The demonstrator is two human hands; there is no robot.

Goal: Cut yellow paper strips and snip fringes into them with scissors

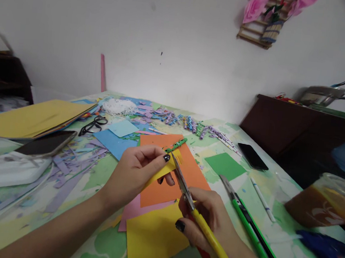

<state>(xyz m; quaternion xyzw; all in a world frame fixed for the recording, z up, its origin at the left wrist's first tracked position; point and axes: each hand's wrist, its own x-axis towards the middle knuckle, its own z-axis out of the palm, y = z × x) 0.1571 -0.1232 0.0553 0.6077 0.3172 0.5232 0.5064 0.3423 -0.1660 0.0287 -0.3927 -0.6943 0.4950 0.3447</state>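
My left hand point(144, 165) pinches a small yellow paper strip point(162, 170) between thumb and fingers, above an orange sheet point(191, 168). In my right hand point(207, 212) are scissors point(190, 200) with yellow and red handles. Their blades point up and left and meet the strip's right end; whether they cut into it I cannot tell. Just beyond my left fingertips lies a curled green paper piece point(176, 145). Under the orange sheet are a pink sheet point(133, 211) and, nearer me, a yellow sheet point(155, 238).
Right of my hands lie a green utility knife point(251, 227), a green sheet point(225, 166), a phone point(252, 156) and a drink cup point(321, 202). Purple paper scraps point(69, 167), glasses point(93, 125), another phone point(47, 142) and a yellow paper stack point(34, 118) cover the left.
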